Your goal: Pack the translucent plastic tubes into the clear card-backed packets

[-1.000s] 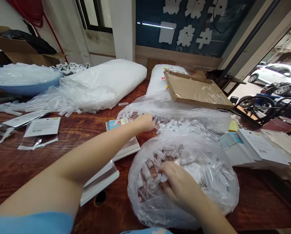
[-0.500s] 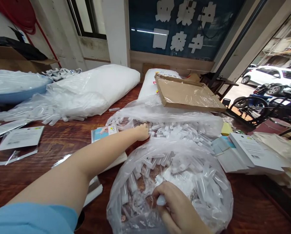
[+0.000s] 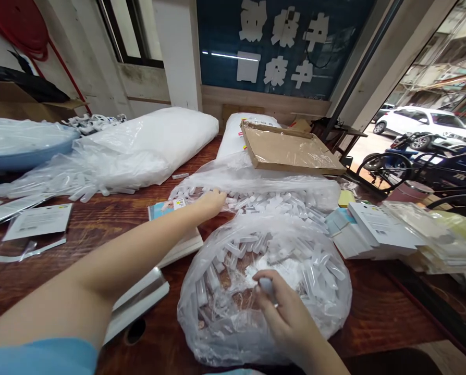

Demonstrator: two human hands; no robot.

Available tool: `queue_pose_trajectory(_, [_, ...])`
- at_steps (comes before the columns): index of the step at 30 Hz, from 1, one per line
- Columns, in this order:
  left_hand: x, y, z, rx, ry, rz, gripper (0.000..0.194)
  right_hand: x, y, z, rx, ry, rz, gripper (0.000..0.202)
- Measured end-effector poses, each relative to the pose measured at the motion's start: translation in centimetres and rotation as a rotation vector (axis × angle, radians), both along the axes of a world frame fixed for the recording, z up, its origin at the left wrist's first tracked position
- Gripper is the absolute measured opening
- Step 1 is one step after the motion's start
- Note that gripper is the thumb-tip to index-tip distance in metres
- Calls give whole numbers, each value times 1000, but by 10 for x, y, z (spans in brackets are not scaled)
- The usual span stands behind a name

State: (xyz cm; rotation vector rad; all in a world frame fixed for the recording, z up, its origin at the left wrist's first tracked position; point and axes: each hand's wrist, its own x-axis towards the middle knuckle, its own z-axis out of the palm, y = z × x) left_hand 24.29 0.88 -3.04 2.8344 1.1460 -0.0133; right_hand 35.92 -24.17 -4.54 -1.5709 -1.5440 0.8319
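My left hand (image 3: 214, 203) reaches out to the left edge of a heap of small translucent plastic pieces (image 3: 272, 203) in the far bag; its fingers are bent together and what they hold, if anything, is too small to make out. My right hand (image 3: 282, 307) is curled around a whitish translucent piece (image 3: 268, 289), over the near side of an open clear plastic bag (image 3: 233, 341). More translucent pieces and crumpled white film lie inside that bag. Beside my left forearm is a blue and white printed card (image 3: 162, 209).
Stacked white cards (image 3: 385, 229) stand to the right, near clear packets (image 3: 432, 239). A shallow cardboard tray (image 3: 295, 151) rests behind the heap. Far left are a blue basin (image 3: 29, 159), a large white bag (image 3: 170, 135) and a packaged card (image 3: 39, 221).
My left hand has drawn back slightly to the left in the view. My right hand has moved a little up and right, still around the whitish piece. The camera view has shifted.
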Motion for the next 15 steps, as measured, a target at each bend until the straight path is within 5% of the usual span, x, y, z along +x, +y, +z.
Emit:
queue_pose_trajectory(4, [-42,-64,32,-54,-53,-317,36,2,13,9,-119,566,-198,26])
queue_pose_trajectory(7, [-72,-120,40,-121,-179,-530,45,-6,22,19,-389,939,4,28])
queue_pose_trajectory(10, [-93,-156,32,-183,-365,-569,49,-24,23,23,-659,1096,295,29])
queue_pose_trajectory(15, [-117,-177,6,-272,-523,-553,54,-55,18,14,-883,1160,468,27])
